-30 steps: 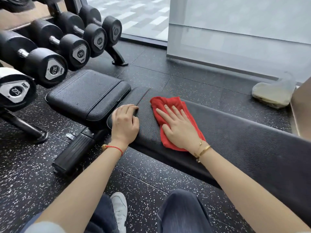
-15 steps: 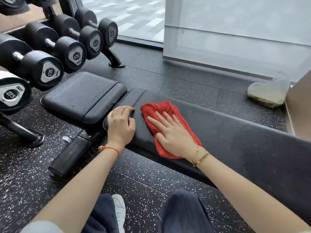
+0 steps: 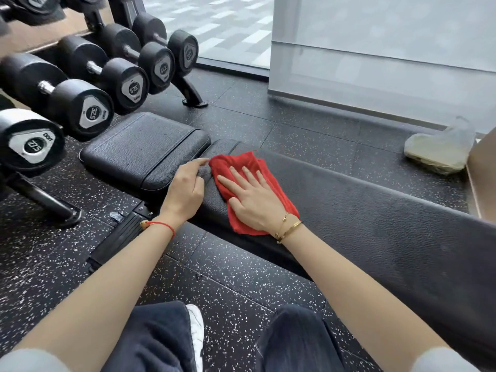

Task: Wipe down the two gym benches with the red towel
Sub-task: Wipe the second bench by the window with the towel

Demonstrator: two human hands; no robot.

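Note:
A black gym bench lies across the view, with a long pad [image 3: 375,210] and a separate seat pad [image 3: 145,151] to its left. The red towel [image 3: 241,167] is spread on the left end of the long pad. My right hand [image 3: 255,200] presses flat on the towel with its fingers straight and spread. My left hand [image 3: 185,189] rests on the pad's end beside the towel, its index finger reaching up to the towel's left edge. Whether that finger touches the cloth is unclear. No second bench is visible.
A rack of black dumbbells [image 3: 80,103] stands close on the left, its foot [image 3: 193,100] on the speckled rubber floor. A clear plastic bag [image 3: 440,151] lies on the floor at the right, by a wooden edge [image 3: 483,170]. My knees and a white shoe [image 3: 196,334] are below.
My right hand has slid the towel left along the long pad towards its end. My left hand's fingers have loosened from the pad's edge, and the index finger now points at the towel.

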